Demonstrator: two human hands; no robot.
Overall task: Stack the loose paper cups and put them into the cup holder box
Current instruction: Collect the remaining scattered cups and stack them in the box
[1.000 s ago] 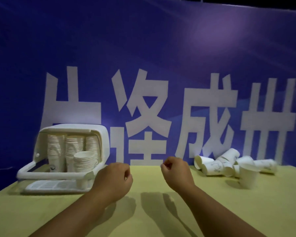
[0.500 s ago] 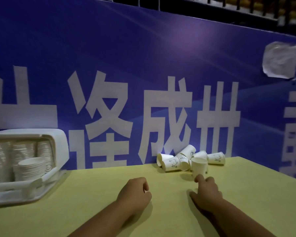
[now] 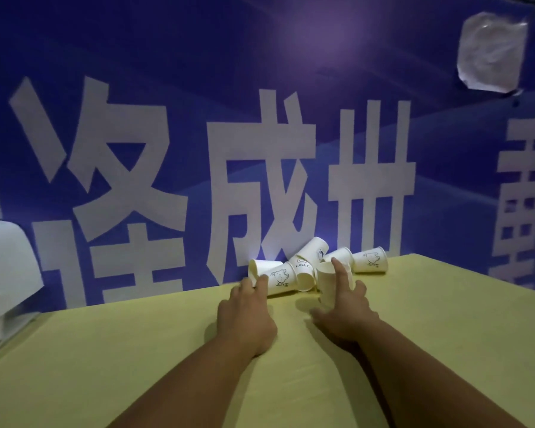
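Several white paper cups lie in a heap against the blue banner at the table's far edge, among them a bear-print cup point(image 3: 279, 278) on its side and a "HELLO" cup point(image 3: 303, 267). One cup point(image 3: 325, 281) stands upright in front of the heap. My left hand point(image 3: 248, 313) reaches forward, its fingertips touching the rim end of the bear-print cup. The spread fingers of my right hand point(image 3: 344, 307) sit at the upright cup, index finger laid along its right side and thumb low on its left. Only a corner of the white cup holder box point(image 3: 8, 267) shows at the far left.
The yellow table point(image 3: 136, 350) stretches between the box and the cups. A blue banner wall point(image 3: 167, 72) with large white characters rises directly behind the cups. The table's right edge runs diagonally past the rightmost lying cup point(image 3: 370, 260).
The view has swung right, pushing the box nearly out of frame. Both hands moved forward from loose fists on the table to the cup heap, fingers now extended and touching cups.
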